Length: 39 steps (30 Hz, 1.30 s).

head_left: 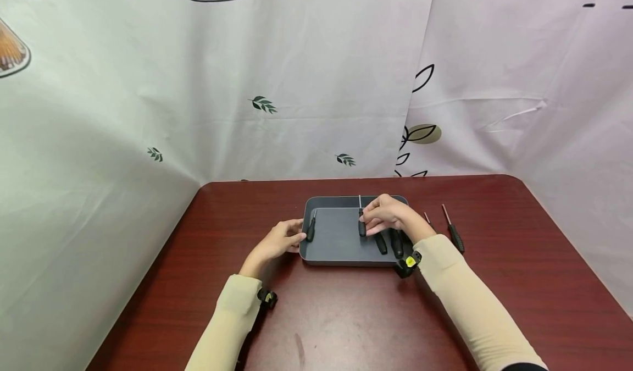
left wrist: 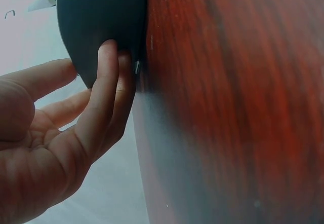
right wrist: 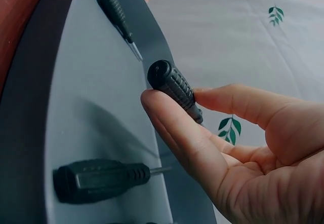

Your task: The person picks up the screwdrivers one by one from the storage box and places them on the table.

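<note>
Left hand (head_left: 281, 240) pinches the tray (head_left: 334, 244) at its nine-o'clock edge, and the right hand (head_left: 388, 212) pinches a black-handled screwdriver (head_left: 362, 228) above it, pointing to twelve, at the left hand's three o'clock!

The left sleeve (head_left: 222, 324) is long, in plain cream cloth, and ends in a broad, slightly loose cuff (head_left: 242, 289); the left hand (head_left: 277, 243) is bare. The right sleeve (head_left: 472, 308) matches in colour, with soft creases along its length and a dark, curved patch (head_left: 525, 367) at its upper end; the right hand (head_left: 388, 215) is bare too. A small, blocky black left wrist camera (head_left: 267, 298) with a yellow-green mark (head_left: 269, 297) sits on the side away from the left edge of the worktop (head_left: 524, 239). The right wrist camera (head_left: 405, 270), black as well, bears a brighter yellow patch (head_left: 411, 261).
</note>
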Each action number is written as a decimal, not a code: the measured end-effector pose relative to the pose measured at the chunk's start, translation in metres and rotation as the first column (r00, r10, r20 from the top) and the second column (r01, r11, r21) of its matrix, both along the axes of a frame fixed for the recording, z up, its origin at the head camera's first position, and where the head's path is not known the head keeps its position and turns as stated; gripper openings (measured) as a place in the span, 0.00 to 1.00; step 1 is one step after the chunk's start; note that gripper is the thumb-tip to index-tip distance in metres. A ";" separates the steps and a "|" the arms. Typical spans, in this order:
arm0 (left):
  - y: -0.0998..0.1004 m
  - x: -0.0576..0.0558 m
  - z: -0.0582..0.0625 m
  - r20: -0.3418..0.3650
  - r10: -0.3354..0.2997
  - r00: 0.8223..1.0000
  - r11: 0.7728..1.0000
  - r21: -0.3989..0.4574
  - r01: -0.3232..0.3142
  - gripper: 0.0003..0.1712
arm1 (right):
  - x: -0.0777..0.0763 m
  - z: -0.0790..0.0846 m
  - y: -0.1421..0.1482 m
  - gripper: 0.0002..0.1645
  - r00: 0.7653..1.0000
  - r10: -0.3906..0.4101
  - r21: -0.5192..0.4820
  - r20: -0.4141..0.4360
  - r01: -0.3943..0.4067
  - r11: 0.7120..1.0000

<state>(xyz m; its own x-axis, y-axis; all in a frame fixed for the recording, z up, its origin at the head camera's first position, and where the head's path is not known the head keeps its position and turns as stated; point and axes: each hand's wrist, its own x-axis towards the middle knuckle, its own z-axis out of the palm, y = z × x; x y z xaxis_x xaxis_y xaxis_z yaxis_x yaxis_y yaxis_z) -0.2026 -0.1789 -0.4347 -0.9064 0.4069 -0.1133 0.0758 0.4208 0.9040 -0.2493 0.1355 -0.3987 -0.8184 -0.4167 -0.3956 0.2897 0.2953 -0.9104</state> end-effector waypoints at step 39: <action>0.001 0.001 0.001 0.015 0.025 1.000 1.000 -0.016 -0.025 0.31 | 0.013 0.006 0.038 0.24 0.999 -0.022 0.004 -0.040 0.022 1.000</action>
